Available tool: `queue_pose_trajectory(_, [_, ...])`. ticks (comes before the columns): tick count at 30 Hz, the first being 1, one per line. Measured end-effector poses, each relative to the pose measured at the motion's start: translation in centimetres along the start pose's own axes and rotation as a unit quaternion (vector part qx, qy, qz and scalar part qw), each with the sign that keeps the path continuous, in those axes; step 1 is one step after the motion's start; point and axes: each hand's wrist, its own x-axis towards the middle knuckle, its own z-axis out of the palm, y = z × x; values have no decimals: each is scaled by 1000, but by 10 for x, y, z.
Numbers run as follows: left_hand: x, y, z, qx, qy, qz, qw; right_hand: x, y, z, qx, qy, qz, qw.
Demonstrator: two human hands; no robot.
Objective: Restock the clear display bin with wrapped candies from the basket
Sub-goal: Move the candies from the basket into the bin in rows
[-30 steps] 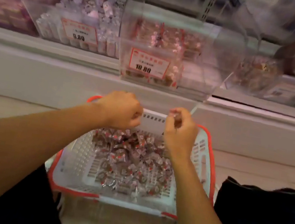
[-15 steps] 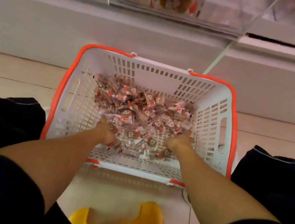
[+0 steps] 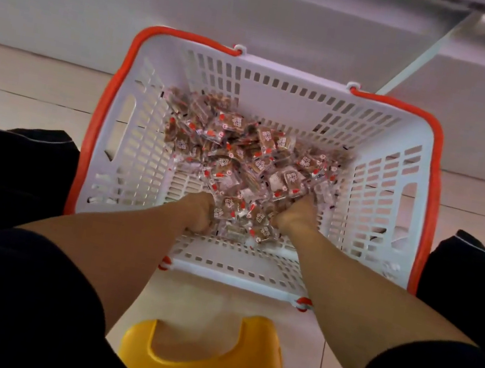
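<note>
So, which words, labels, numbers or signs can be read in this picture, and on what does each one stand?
None can be read for certain.
Wrapped candies: each wrapper bears white characters on brown and a small red mark, too small and blurred to read.
Basket: white with an orange rim, no text visible.
Yellow stool: no text visible.
Clear display bin and its price label: out of view.

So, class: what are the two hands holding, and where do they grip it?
Both the left hand and right hand dig into the wrapped candies at the pile's near edge; the fingers are buried, so the exact hold cannot be told.
</note>
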Motion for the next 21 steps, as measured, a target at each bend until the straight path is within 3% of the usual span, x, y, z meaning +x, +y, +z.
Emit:
queue_pose_trajectory(6, [6, -7, 0, 78, -36, 26, 996, -16, -5, -11, 70, -115, 67, 989])
queue_pose_trajectory(12, [-3, -7, 2, 108, -11, 25, 994, -15, -3, -22, 47, -128, 61, 989])
queue_pose_trajectory(18, [-9, -5, 6, -35, 6, 59, 998, -12, 4, -20, 170, -59, 3, 984])
queue_pose_trajectory(21, [-11, 1, 6, -55, 25, 63, 996, -10, 1, -18, 276, 25, -13, 961])
